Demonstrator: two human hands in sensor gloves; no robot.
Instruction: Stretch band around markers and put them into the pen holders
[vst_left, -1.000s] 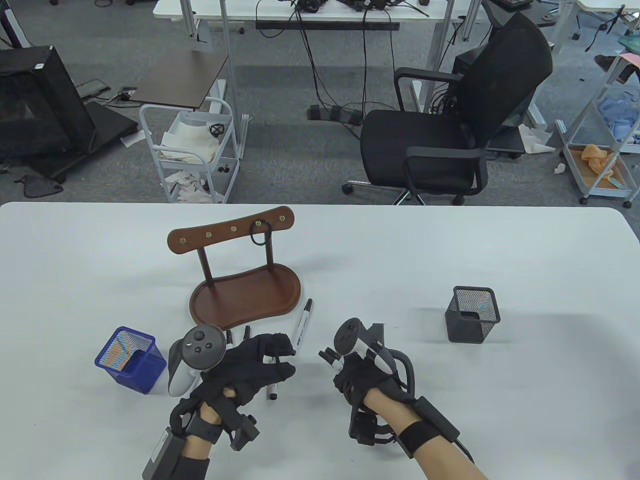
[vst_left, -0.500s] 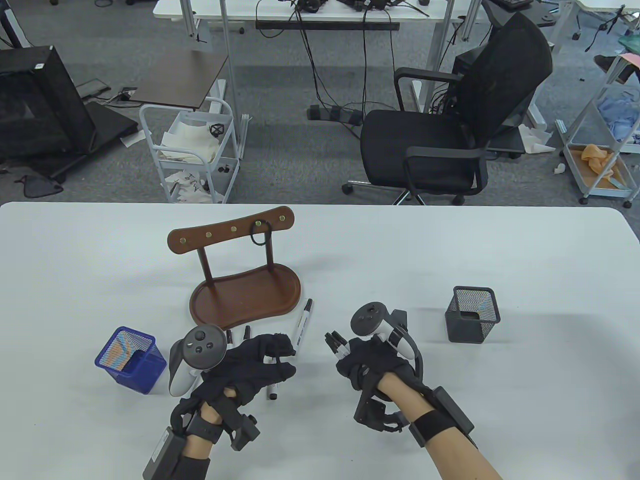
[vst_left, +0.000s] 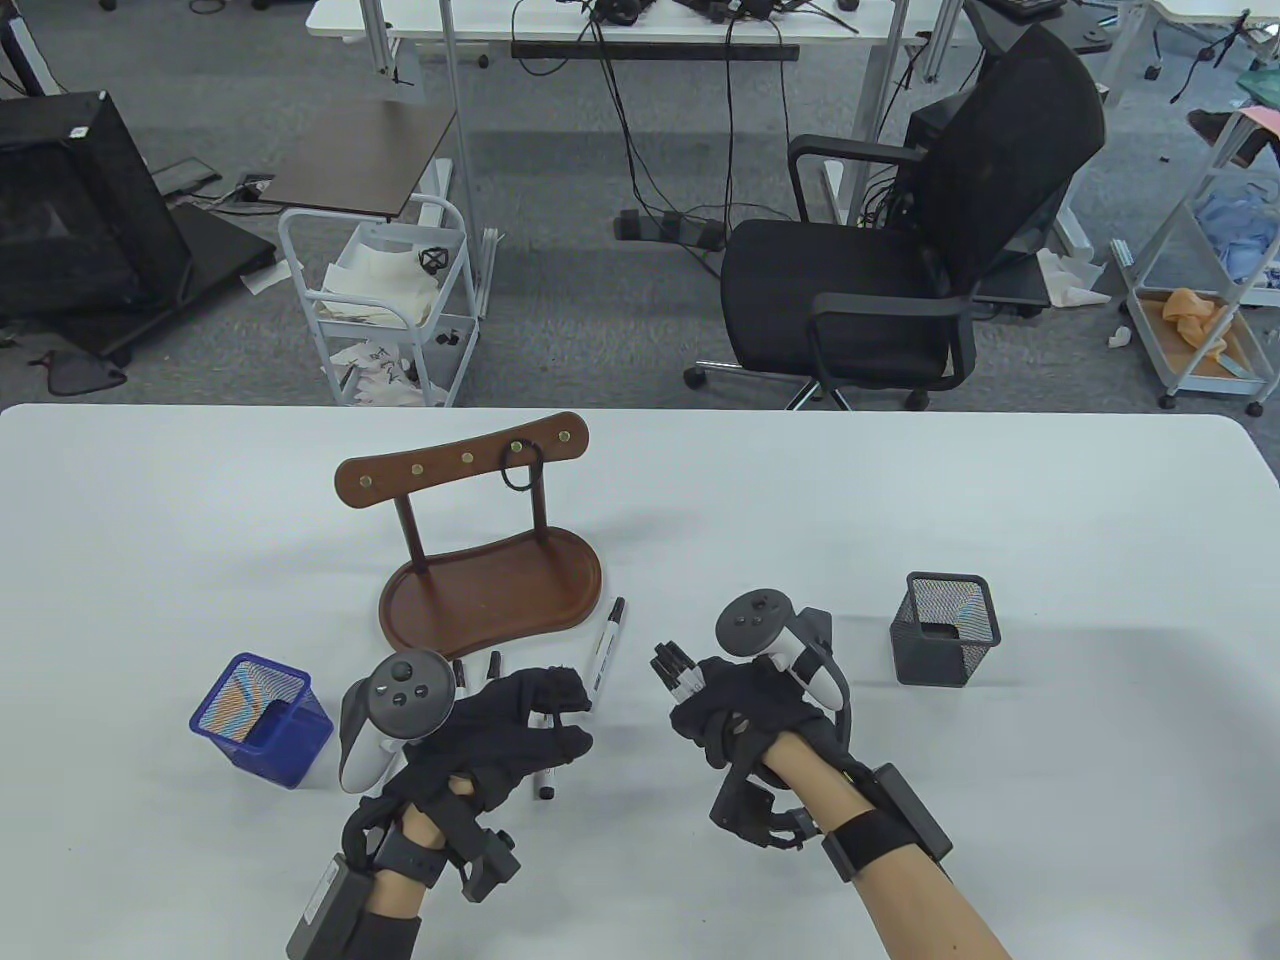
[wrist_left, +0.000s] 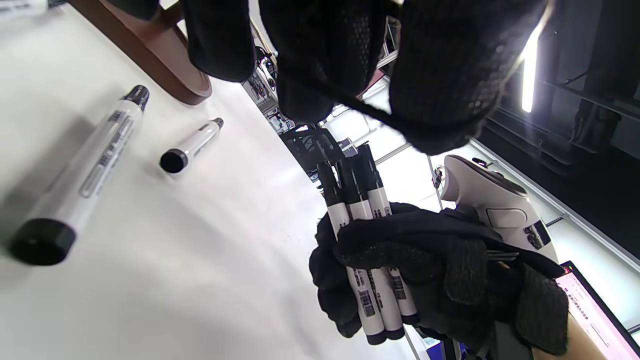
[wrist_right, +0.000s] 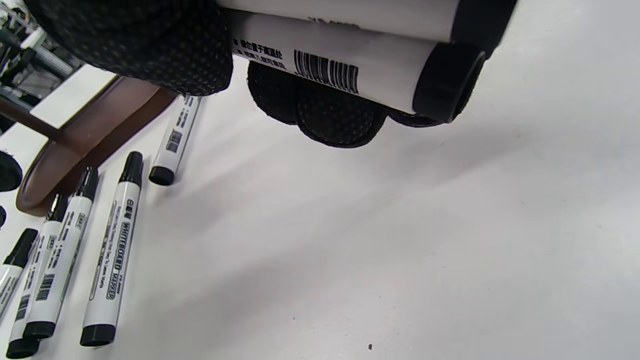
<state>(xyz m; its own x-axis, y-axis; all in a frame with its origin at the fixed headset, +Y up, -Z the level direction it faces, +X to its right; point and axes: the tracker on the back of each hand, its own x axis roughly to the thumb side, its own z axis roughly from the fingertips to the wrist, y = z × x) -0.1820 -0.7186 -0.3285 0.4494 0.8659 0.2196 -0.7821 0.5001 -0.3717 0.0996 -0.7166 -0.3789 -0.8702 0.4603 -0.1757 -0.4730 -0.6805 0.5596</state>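
My right hand (vst_left: 735, 715) grips a bundle of three black-capped white markers (vst_left: 672, 672), caps pointing up and away from me. The left wrist view shows the same bundle (wrist_left: 357, 200) held upright in the glove, clear of the table. My left hand (vst_left: 530, 715) hovers to its left with fingers curled. A thin black band (wrist_left: 370, 112) is stretched between its fingertips (wrist_left: 320, 50), a short way above the bundle's caps. Several loose markers (wrist_right: 110, 260) lie beside and under the left hand. One longer marker (vst_left: 607, 650) lies between my hands.
A blue mesh pen holder (vst_left: 262, 720) stands at the left. A black mesh pen holder (vst_left: 945, 628) stands at the right. Behind the hands is a brown wooden hook stand (vst_left: 490, 590), with another band (vst_left: 522, 468) hanging on a hook.
My right hand has shifted right and slightly away, turning so the marker bundle stands more upright. The left hand and its band have stayed put.
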